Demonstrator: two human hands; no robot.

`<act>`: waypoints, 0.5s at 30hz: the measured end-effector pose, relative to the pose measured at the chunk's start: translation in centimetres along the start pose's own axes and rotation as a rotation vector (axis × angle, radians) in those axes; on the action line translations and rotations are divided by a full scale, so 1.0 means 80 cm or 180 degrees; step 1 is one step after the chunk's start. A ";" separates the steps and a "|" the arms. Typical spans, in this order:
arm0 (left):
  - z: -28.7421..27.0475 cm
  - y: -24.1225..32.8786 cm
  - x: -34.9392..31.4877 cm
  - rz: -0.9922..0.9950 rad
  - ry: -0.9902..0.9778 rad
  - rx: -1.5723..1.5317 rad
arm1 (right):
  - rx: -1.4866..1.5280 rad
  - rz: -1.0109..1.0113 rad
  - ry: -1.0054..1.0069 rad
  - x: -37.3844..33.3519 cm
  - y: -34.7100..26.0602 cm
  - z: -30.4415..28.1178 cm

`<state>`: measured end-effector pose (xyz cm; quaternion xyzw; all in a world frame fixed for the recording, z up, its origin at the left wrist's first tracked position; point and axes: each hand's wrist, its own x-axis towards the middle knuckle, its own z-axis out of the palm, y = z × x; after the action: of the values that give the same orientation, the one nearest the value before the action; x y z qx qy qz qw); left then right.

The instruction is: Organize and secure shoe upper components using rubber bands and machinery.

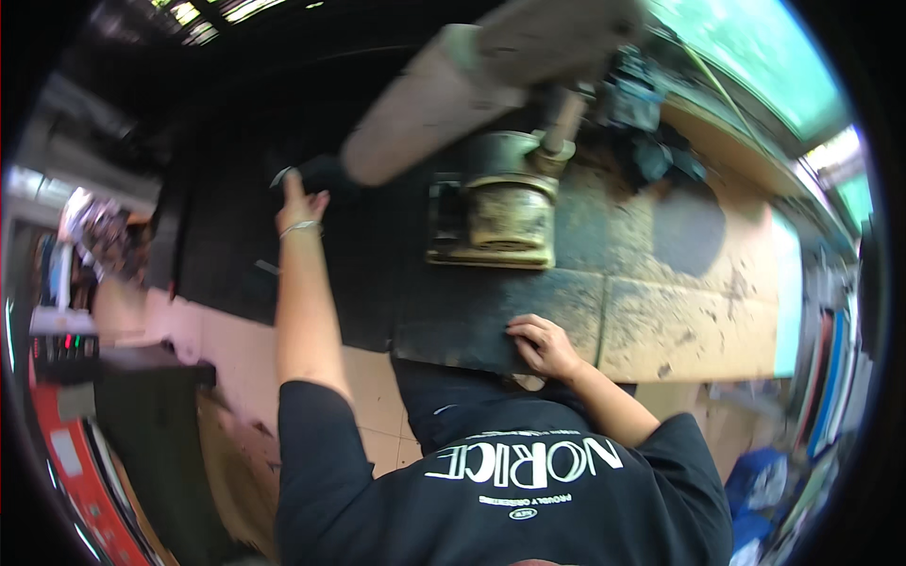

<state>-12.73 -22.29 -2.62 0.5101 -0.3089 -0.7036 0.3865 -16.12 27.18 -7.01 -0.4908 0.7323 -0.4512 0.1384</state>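
My left hand (300, 209) reaches out far over the black sheet material (236, 236) on the left of the table. Its thumb points away from me and the fingers are closed around something dark with a pale curved edge, too blurred to name. Near the table's front edge, my right hand (547, 347) rests with loosely bent fingers on the dark worn surface (453, 325), with nothing visible in it. Between and beyond the hands stands a machine with a worn metal base and round housing (510, 215). A thick pale rounded arm (425, 104) slants above it.
Stained cardboard (689, 321) covers the table's right side, with a dark round patch (689, 226). Dark bundled items (651, 156) lie at the back right. At lower left are a dark green box-like object (142, 443) and red panels (80, 453); blue bags (755, 486) lie lower right.
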 end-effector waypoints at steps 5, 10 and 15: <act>-0.082 -0.010 -0.002 0.0561 -0.0697 0.0841 | 0.0636 0.0451 0.0430 0.004 0.026 -0.014; -0.140 -0.053 -0.088 0.0728 -0.0876 0.1655 | 0.0296 0.1331 0.2790 0.047 0.108 -0.132; -0.126 -0.141 -0.260 0.0224 -0.1444 0.1894 | 0.1619 0.2832 0.2589 0.140 0.179 -0.277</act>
<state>-1.89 0.93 -4.91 0.4204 -0.5949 -0.6645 0.1671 -44.33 30.91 -3.47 0.1171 0.7299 -0.6597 0.1356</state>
